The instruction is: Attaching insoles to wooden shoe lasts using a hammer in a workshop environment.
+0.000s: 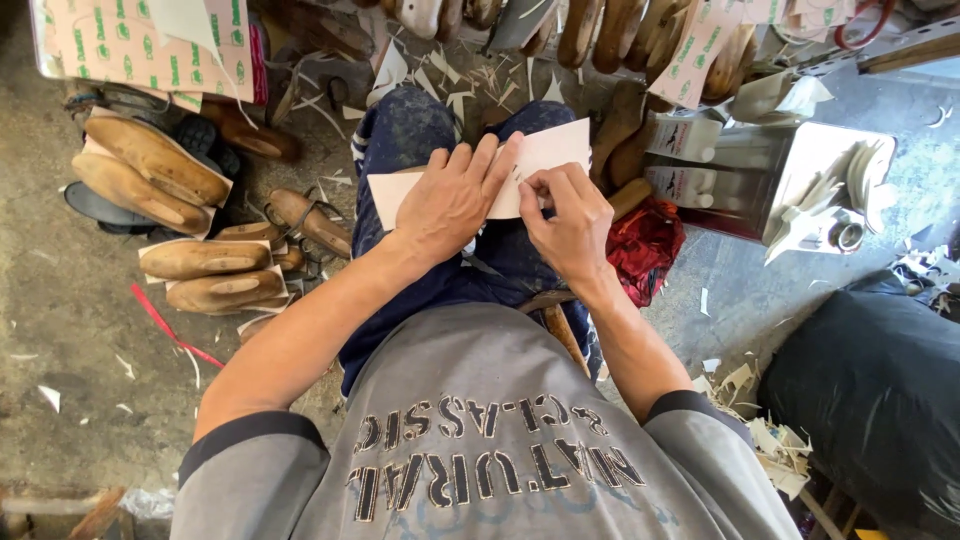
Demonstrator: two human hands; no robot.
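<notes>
On the person's lap, over dark blue trousers (400, 135), lies a pale sheet of card (545, 150), roughly rectangular, with its far right corner reaching toward the row of wooden shoe forms (615, 125) beside the knee. The left hand (455, 195) lies flat on the sheet, fingers spread and stretched forward, pressing it down against the thigh rather than gripping it. The right hand (570, 215) is curled, with thumb and forefinger pinched together at the sheet's middle, right beside the left fingertips; whether they hold a small tool or only the card itself cannot be told, as the spot is hidden by the fingers.

To the person's left, on the concrete floor (60, 300), several wooden lasts (160, 160) lie in a loose heap, some resting on pale cut-out pieces, with a red strip (165, 328) lying near them. A stack of printed card sheets (140, 45) sits at the far left corner. Just beside the right knee a red crumpled cloth (645, 245) lies on the floor, and past it stands a shiny metal box (790, 180) with white curled offcuts on top. A black bag (880, 400) fills the near right, with paper scraps (770, 440) strewn at its edge. The grey shirt (480, 430) with dark cuffs fills the foreground.
</notes>
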